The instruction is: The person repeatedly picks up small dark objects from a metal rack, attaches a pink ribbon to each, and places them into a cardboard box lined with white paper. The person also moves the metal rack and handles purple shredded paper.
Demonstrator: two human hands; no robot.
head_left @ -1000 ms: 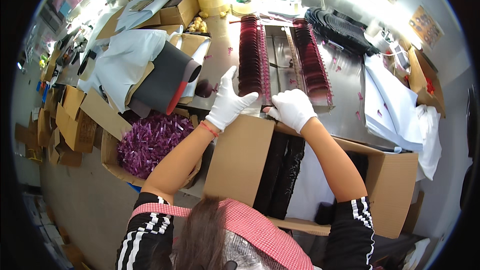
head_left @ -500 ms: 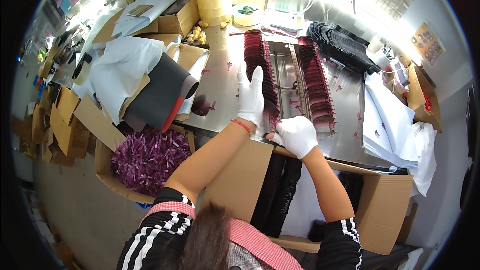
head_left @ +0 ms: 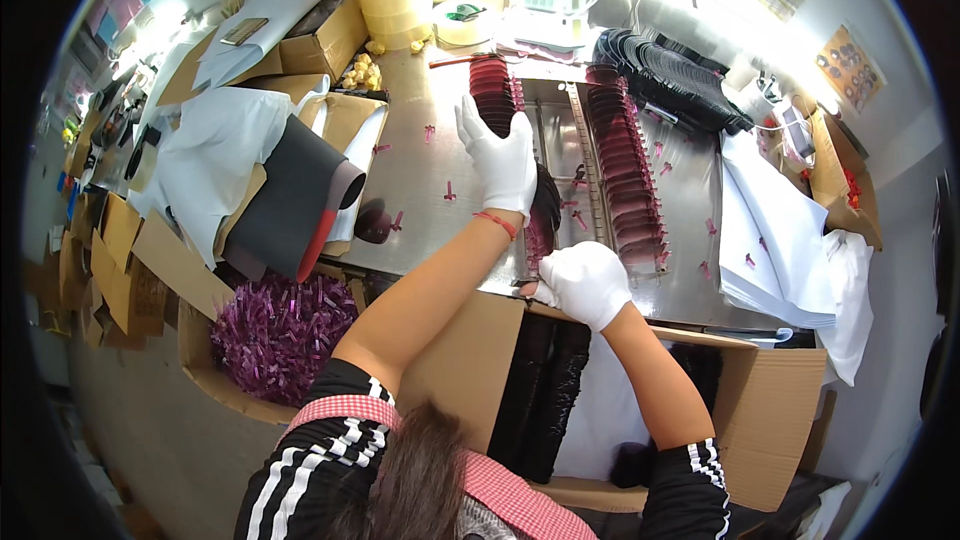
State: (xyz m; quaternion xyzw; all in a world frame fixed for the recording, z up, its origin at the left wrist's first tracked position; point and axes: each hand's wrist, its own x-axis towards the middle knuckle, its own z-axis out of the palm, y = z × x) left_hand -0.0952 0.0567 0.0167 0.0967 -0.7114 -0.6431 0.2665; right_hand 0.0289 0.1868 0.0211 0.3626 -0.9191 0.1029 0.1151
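Note:
Two rows of dark red tinted lenses with small pink tabs stand in a metal rack on the steel table: a left row (head_left: 494, 90) and a right row (head_left: 625, 165). My white-gloved left hand (head_left: 503, 162) lies along the left row, fingers stretched and thumb apart, covering its middle. At the near end of that row, close to the table edge, my gloved right hand (head_left: 585, 283) is closed. Whatever its fingers hold is hidden. A loose lens (head_left: 374, 221) lies on the table to the left.
A box of purple plastic pieces (head_left: 285, 332) stands at lower left. Before me an open carton (head_left: 765, 410) holds black rolls. Black lenses (head_left: 665, 75) stand at the back right, white paper sheets (head_left: 760, 230) at right. Small pink pieces are scattered on the table (head_left: 425, 175).
My left hand has shifted slightly along the left row, and several near lenses now lean. My right hand remains closed at the near end, a little lower. The whole view has shifted slightly.

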